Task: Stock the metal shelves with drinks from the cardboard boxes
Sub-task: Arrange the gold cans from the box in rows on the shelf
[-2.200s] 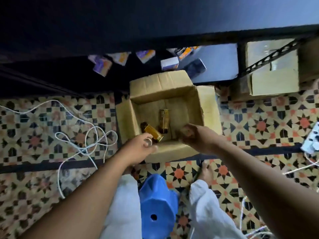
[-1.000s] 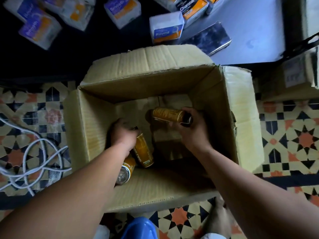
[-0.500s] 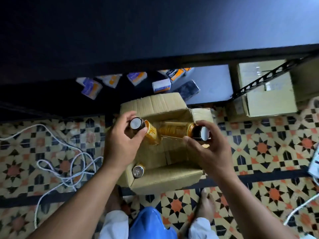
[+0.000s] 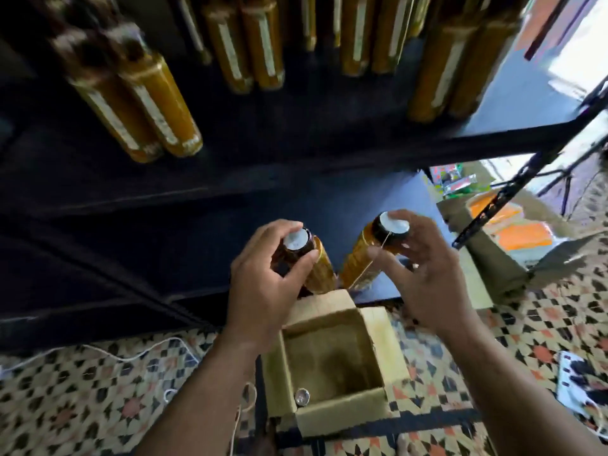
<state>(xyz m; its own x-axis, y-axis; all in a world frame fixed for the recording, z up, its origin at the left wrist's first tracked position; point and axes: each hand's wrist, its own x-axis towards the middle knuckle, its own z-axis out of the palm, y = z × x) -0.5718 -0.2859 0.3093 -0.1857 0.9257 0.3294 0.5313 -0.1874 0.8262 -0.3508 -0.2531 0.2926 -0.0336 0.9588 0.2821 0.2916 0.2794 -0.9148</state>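
Left grip, right grip — bottles clasped cap-end.

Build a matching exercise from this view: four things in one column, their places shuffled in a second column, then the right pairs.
Things
1. lone bottle
2. white cable
3. row of amber bottles
4. raised bottles

Places
A. standing on the metal shelf
B. gripped, one in the left hand, one in the right hand
C. in a corner of the cardboard box
D. lying on the tiled floor

Pairs: 1-C, 2-D, 3-A, 4-B
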